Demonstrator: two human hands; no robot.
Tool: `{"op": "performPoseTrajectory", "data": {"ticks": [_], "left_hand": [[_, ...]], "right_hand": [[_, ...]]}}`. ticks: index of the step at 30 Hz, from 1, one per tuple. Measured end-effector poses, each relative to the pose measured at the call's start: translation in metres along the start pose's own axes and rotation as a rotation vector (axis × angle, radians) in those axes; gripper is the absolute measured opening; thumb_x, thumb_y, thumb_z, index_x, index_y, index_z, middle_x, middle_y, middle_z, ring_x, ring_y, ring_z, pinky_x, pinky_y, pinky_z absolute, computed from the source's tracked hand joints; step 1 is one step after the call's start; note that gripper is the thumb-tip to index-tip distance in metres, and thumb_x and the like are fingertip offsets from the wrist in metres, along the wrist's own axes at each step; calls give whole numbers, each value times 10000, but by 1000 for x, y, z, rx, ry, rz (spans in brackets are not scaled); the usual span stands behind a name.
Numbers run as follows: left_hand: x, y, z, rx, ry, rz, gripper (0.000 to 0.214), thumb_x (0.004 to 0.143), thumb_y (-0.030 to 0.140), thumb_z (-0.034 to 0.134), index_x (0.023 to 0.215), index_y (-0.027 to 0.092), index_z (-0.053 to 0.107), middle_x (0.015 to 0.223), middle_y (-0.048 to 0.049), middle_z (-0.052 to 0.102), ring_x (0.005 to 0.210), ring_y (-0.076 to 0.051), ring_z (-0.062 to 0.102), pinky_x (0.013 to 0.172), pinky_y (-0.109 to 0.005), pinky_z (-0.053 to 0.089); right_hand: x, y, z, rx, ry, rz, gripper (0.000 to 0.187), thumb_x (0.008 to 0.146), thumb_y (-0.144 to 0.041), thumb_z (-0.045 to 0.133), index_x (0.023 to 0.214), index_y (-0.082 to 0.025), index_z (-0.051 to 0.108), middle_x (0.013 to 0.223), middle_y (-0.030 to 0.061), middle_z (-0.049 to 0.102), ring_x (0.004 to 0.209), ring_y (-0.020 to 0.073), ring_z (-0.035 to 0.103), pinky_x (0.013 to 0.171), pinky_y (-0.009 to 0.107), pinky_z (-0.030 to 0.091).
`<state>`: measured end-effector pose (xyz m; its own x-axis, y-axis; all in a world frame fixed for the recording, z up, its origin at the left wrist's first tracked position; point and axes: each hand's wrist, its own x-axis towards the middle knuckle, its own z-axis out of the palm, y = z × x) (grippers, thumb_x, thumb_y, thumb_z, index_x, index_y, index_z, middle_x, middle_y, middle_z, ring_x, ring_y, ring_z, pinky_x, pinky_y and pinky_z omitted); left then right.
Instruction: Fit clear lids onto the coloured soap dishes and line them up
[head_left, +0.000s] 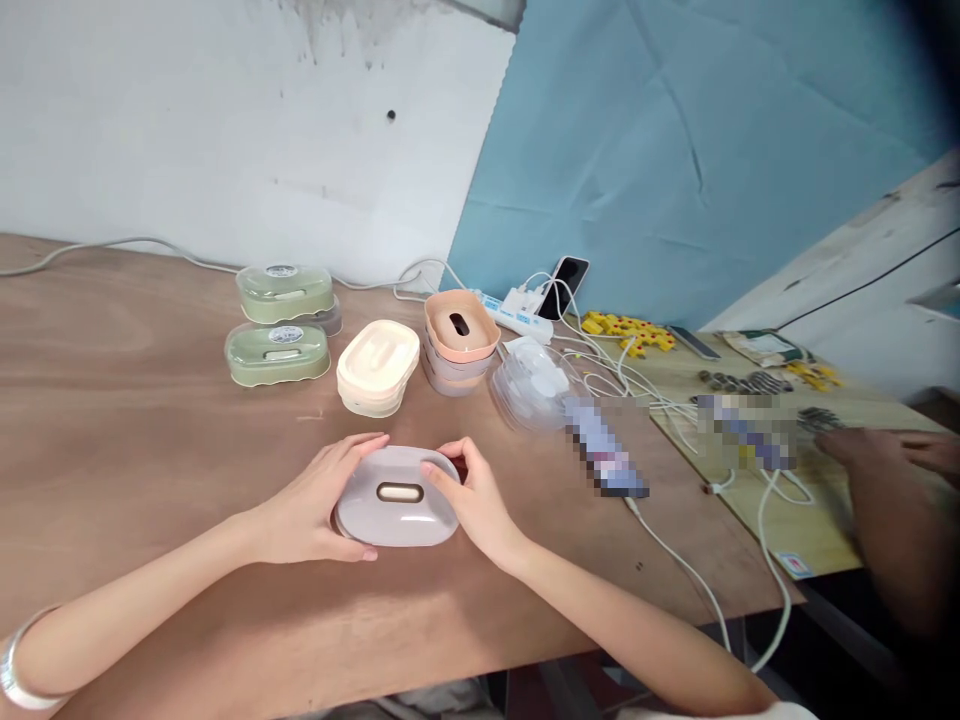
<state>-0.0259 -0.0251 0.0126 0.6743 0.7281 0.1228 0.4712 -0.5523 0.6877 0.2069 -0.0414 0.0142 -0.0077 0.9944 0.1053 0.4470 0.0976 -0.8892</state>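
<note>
Nearest of all, a silver bangle circles the left wrist. Left hand and right hand both clasp the grey oval box, one at each end, fingers curled over its lid. It sits on the wooden counter (flat, slot upward). Beyond it stand two green boxes, a cream stack, a pink-topped stack and clear lids. Farther right lie a power strip, a phone and another person's hand.
</note>
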Motion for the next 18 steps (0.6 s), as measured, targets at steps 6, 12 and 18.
{"op": "performPoseTrajectory", "data": {"ticks": [6,12,18], "left_hand": [[2,-2,1,88,-8,42,994,685,404,730,1455,264,118,1431,-120,365,1286,-341,357,1051,-492,296],[1,1,2,63,30,39,997,668,378,750,1447,291,133,1402,-96,399,1266,-322,378,1056,-480,271],[2,1,0,67,3,35,971,685,400,730,1447,271,143,1401,-124,400,1268,-346,373,1044,-500,273]], "right_hand": [[32,-11,-64,-650,543,-400,260,855,-362,532,1047,-187,543,1160,152,548,1136,306,476,964,495,356],[50,6,-113,-1039,442,-51,282,885,-337,460,903,-141,662,944,169,660,960,339,538,853,465,393],[55,11,-112,-976,489,-138,272,895,-300,423,749,-181,619,837,124,673,908,300,543,796,429,382]]}}
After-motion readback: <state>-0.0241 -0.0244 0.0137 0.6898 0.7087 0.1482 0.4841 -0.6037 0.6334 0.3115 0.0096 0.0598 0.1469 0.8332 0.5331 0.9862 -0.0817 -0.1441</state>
